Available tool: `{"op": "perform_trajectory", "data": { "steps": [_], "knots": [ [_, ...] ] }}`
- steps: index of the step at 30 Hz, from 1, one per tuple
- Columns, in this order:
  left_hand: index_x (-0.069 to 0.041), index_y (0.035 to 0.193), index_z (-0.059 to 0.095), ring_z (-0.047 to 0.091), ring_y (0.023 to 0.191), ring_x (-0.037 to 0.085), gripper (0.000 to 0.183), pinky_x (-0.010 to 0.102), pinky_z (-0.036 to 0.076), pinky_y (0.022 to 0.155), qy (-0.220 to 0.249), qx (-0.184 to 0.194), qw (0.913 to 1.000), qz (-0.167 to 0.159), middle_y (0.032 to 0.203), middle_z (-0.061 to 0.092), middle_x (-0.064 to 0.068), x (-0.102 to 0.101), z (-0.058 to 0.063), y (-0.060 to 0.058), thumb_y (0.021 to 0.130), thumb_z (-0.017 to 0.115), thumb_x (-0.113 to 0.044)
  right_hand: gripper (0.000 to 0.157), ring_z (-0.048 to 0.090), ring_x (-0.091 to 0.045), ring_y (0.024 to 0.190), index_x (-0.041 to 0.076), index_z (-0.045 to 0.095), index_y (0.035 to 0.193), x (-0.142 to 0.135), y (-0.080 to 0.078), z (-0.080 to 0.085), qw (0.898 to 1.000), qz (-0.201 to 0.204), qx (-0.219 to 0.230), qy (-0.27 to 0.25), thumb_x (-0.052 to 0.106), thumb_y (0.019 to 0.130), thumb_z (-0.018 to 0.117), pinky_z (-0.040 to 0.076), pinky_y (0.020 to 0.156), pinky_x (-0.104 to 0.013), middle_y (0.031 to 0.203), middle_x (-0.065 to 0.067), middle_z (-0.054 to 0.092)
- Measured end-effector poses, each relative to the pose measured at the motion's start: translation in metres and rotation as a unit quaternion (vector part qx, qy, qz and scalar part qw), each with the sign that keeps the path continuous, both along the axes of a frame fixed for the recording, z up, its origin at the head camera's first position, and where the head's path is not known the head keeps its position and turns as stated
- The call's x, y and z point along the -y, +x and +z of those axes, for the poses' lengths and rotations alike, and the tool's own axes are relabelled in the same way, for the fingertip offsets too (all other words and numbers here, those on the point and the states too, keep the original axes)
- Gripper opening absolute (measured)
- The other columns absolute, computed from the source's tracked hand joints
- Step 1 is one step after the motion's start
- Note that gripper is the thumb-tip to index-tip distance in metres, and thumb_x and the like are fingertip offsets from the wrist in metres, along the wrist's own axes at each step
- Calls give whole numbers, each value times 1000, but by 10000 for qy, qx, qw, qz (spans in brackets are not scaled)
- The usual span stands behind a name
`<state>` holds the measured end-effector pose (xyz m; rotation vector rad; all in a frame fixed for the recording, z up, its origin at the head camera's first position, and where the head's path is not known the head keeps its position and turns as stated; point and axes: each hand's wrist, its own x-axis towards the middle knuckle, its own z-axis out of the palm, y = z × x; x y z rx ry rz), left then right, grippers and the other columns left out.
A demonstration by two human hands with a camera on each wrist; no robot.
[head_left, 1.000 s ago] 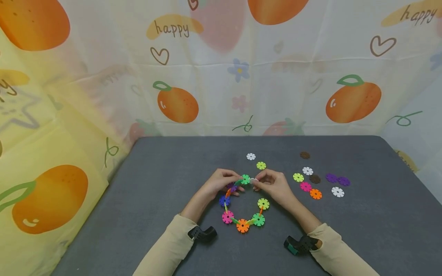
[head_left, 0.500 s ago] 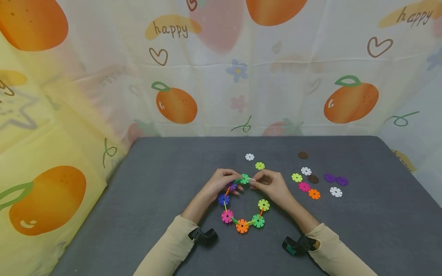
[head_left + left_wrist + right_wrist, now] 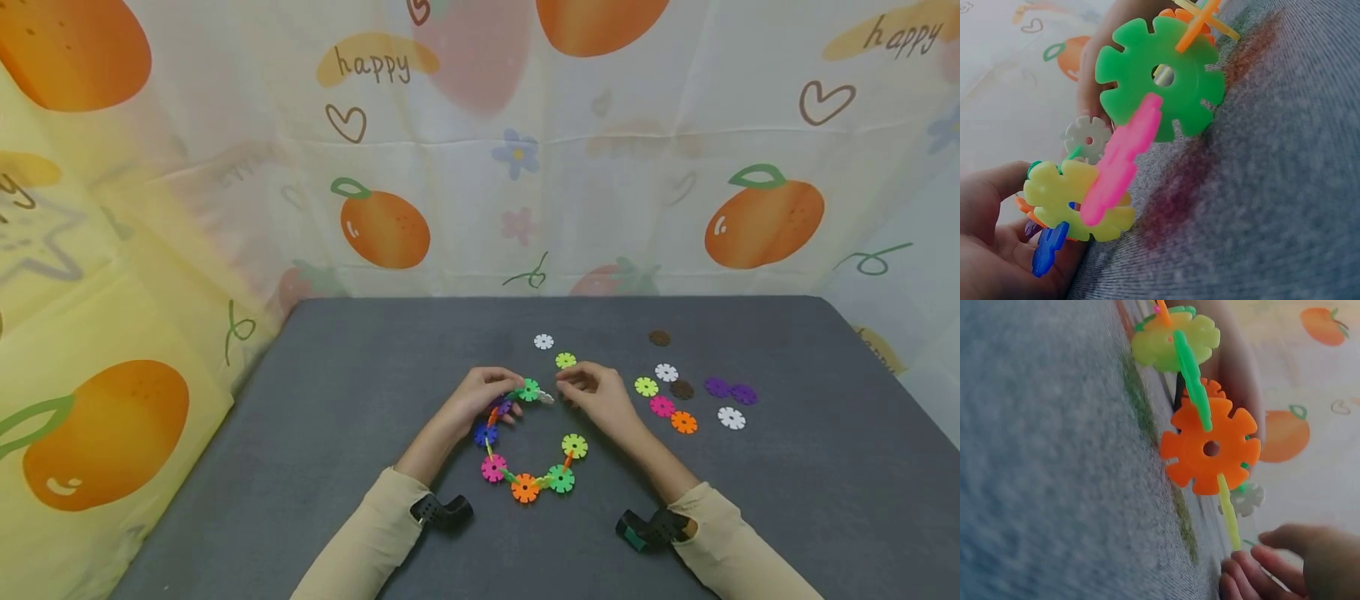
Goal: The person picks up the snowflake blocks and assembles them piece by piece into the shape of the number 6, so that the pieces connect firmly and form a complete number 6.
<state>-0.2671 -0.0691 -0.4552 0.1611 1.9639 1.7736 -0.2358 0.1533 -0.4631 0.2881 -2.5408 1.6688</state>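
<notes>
A chain of slotted plastic discs in several colours curves in an unclosed ring on the table. My left hand (image 3: 487, 394) pinches it near its upper end, beside a green disc (image 3: 529, 389). A white disc (image 3: 546, 398) sits slotted at that end, also visible as a pale disc (image 3: 1088, 140) in the left wrist view. My right hand (image 3: 596, 396) hovers just right of the white disc, fingers loosely bent, holding nothing. The chain's other end is a yellow-green disc (image 3: 574, 446). In the right wrist view, an orange disc (image 3: 1211, 448) of the chain looms close.
Loose discs lie right of the hands, among them a pink disc (image 3: 662, 406), an orange disc (image 3: 684, 422) and a pair of purple discs (image 3: 731, 391). Behind the hands lie a white disc (image 3: 543, 342) and a yellow-green disc (image 3: 566, 360). A printed curtain (image 3: 450, 225) hangs behind the grey table (image 3: 360, 350).
My right fingers have let go of the white disc and moved slightly right, away from it. The white disc stays on the chain's end. My left hand keeps its grip.
</notes>
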Motion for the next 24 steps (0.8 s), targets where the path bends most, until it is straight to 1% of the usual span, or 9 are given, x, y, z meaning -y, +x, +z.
{"op": "perform_trajectory", "data": {
  "steps": [4, 8, 11, 15, 17, 21, 24],
  "knots": [
    [1, 115, 67, 67, 61, 10, 28, 26, 59, 55, -9, 1, 10000, -43, 94, 68, 7, 0, -2, -1, 96, 61, -19, 18, 65, -11, 80, 1, 72, 103, -3, -5, -2, 9984, -435, -284, 206, 11, 87, 72, 53, 70, -18, 93, -15, 72],
    [1, 115, 67, 67, 61, 10, 29, 27, 59, 56, -21, -22, 10000, -76, 95, 68, 8, 1, -2, -1, 96, 61, -19, 21, 65, -14, 81, -2, 71, 105, -6, -11, -3, 9968, -705, -327, 160, 7, 86, 73, 51, 70, -15, 96, -19, 71],
    [0, 116, 67, 67, 61, 10, 28, 27, 59, 57, -4, 9, 10000, -87, 94, 67, 6, 1, -1, 0, 97, 61, -20, 24, 63, -13, 79, -3, 71, 106, -8, -16, -3, 9951, -911, -306, 253, 7, 84, 75, 49, 68, -14, 98, -20, 70],
    [-1, 115, 68, 66, 61, 10, 29, 27, 60, 57, 5, 26, 10000, -92, 89, 67, 5, 1, -2, 0, 96, 62, -22, 29, 58, -13, 76, -3, 71, 109, -9, -25, -4, 9917, -1078, -272, 640, 9, 83, 76, 46, 66, -18, 101, -21, 66],
    [-3, 114, 69, 67, 61, 11, 29, 27, 60, 57, -16, 30, 10000, -91, 87, 67, 5, 1, -2, 0, 95, 63, -25, 32, 57, -16, 76, -3, 70, 112, -9, -29, -3, 9895, -1070, -241, 945, 11, 83, 76, 44, 66, -21, 101, -20, 63],
    [-4, 112, 70, 67, 61, 11, 32, 27, 60, 58, -88, -3, 9999, -126, 85, 69, 5, 0, -2, 0, 92, 68, -29, 39, 54, -20, 76, -4, 68, 117, -8, -34, -1, 9844, -891, -136, 1511, 14, 84, 76, 43, 66, -26, 102, -19, 57],
    [-4, 112, 69, 67, 61, 11, 33, 27, 60, 58, -102, -42, 9998, -162, 83, 69, 5, 0, -2, 0, 91, 69, -29, 35, 52, -20, 75, -4, 69, 113, -7, -35, 1, 9834, -804, -71, 1626, 13, 84, 76, 43, 65, -28, 102, -20, 55]
  ]
}}
